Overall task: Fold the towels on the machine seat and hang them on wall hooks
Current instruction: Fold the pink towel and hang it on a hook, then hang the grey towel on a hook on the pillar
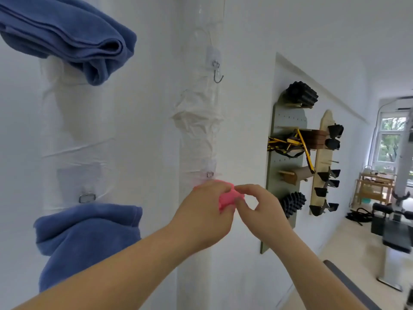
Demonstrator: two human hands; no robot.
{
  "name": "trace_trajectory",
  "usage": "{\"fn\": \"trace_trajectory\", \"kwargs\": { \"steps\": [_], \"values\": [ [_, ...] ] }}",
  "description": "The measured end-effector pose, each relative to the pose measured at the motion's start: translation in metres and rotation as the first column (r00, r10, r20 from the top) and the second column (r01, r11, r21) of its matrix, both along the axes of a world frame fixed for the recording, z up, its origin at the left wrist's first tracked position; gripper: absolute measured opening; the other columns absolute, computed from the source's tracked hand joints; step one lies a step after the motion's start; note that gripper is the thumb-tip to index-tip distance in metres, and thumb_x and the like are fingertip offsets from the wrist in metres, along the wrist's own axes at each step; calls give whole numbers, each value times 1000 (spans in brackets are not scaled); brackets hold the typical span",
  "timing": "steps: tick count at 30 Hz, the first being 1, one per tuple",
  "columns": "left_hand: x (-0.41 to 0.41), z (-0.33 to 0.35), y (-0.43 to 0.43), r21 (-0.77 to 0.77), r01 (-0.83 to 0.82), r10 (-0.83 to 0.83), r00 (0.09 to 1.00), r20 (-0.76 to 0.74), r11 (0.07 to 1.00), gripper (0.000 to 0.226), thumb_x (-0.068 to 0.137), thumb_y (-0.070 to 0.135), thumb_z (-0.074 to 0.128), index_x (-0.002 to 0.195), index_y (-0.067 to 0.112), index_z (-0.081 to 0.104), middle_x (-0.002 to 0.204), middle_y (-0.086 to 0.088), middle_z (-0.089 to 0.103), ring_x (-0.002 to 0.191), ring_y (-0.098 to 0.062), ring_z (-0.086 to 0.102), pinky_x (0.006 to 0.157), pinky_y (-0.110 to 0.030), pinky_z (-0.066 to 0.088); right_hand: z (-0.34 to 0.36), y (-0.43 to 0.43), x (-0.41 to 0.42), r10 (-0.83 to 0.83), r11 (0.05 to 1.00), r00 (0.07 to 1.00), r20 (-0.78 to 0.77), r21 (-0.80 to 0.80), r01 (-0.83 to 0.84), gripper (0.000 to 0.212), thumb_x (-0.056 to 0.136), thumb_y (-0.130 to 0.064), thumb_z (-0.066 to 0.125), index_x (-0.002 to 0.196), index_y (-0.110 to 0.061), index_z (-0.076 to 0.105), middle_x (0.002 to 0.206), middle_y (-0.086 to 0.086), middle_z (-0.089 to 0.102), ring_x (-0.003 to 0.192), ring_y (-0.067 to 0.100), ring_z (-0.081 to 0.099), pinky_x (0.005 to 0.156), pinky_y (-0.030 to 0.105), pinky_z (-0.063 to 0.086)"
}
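A small folded pink towel (225,199) is held against the white wall just below a clear hook (209,174). My left hand (205,211) grips the pink towel from the left. My right hand (257,204) pinches its right edge with thumb and fingers. Most of the towel is hidden behind my hands. A folded blue towel (67,39) hangs at the upper left. Another blue towel (87,238) hangs lower left under a metal hook (87,198). A bare metal hook (216,73) sticks out higher up on the wall.
A grey pegboard (283,175) with black rollers and yellow straps hangs to the right, beside a wooden rack (321,166) of black handles. A gym machine with a dark pad (397,238) stands at the far right. A grey padded edge (348,285) is near my right arm.
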State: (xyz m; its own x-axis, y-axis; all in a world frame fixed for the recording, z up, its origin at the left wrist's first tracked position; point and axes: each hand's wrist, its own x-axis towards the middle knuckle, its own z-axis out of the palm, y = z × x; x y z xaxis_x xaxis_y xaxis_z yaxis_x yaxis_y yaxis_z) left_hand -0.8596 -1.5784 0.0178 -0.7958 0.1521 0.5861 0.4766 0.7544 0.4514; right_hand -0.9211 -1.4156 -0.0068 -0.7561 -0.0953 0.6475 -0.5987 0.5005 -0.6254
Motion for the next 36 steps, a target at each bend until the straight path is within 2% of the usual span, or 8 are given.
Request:
{"fn": "trace_trajectory", "kwargs": {
  "steps": [4, 8, 13, 17, 22, 25, 30, 36],
  "values": [
    [48, -61, 25, 89, 119, -129, 985, 117, 989, 43, 95, 34, 64, 137, 34, 57, 127, 23, 60, 108, 5, 60, 98, -23, 53, -67, 28, 60, -17, 988, 977, 213, -145, 49, 20, 96, -25, 63, 113, -29, 73, 108, -19, 74, 103, -2, 67, 90, 26, 53],
    [98, -152, 43, 136, 228, -264, 883, 388, 964, 36, 96, 37, 64, 131, 34, 62, 118, 22, 64, 100, 7, 63, 95, -21, 54, -169, 63, 144, -151, 973, 884, 441, -94, 213, 16, 96, -26, 65, 108, -33, 73, 98, -16, 75, 94, -6, 67, 83, 19, 51],
    [165, -269, 59, 201, 332, -378, 652, 657, 922, 23, 95, 32, 66, 117, 36, 69, 102, 22, 67, 86, 7, 64, 79, -11, 54, -287, 89, 274, -292, 901, 629, 720, -13, 434, 16, 98, -24, 63, 98, -39, 68, 89, 1, 77, 90, 17, 74, 83, 34, 59],
    [234, -343, 70, 225, 409, -413, 462, 784, 884, 36, 95, 31, 66, 132, 30, 65, 107, 21, 66, 90, 3, 65, 83, -16, 54, -340, 79, 391, -348, 814, 410, 843, 54, 579, 14, 99, -28, 61, 107, -36, 67, 93, -4, 77, 89, 8, 73, 83, 24, 58],
    [344, -406, 89, 308, 530, -467, 195, 862, 790, 35, 97, 29, 65, 132, 30, 63, 105, 23, 63, 83, 4, 65, 76, -12, 52, -388, 63, 534, -412, 691, 186, 892, 173, 702, 13, 97, -28, 62, 103, -32, 72, 86, -9, 75, 82, 2, 70, 82, 25, 59],
    [403, -418, 99, 363, 567, -483, 71, 873, 739, 26, 96, 23, 63, 113, 43, 67, 100, 20, 67, 80, 0, 66, 76, -19, 54, -397, 63, 600, -447, 622, 109, 888, 221, 751, 13, 98, -29, 59, 100, -33, 72, 87, -11, 74, 84, 2, 68, 83, 27, 58],
    [463, -438, 120, 343, 623, -436, -3, 900, 703, 36, 96, 30, 62, 132, 34, 60, 114, 20, 65, 92, -2, 66, 89, -22, 53, -417, 86, 666, -469, 568, 12, 883, 291, 770, 16, 100, -37, 55, 109, -36, 68, 99, -19, 72, 97, 1, 66, 92, 24, 54],
    [519, -475, 157, 295, 614, -314, -80, 946, 732, 43, 100, 26, 61, 142, 25, 52, 117, 15, 59, 101, -1, 59, 73, -2, 38, -462, 127, 750, -499, 479, -177, 848, 440, 759, 28, 104, -30, 52, 128, -22, 62, 121, -5, 63, 108, 11, 58, 93, 19, 42]
  ]
}}
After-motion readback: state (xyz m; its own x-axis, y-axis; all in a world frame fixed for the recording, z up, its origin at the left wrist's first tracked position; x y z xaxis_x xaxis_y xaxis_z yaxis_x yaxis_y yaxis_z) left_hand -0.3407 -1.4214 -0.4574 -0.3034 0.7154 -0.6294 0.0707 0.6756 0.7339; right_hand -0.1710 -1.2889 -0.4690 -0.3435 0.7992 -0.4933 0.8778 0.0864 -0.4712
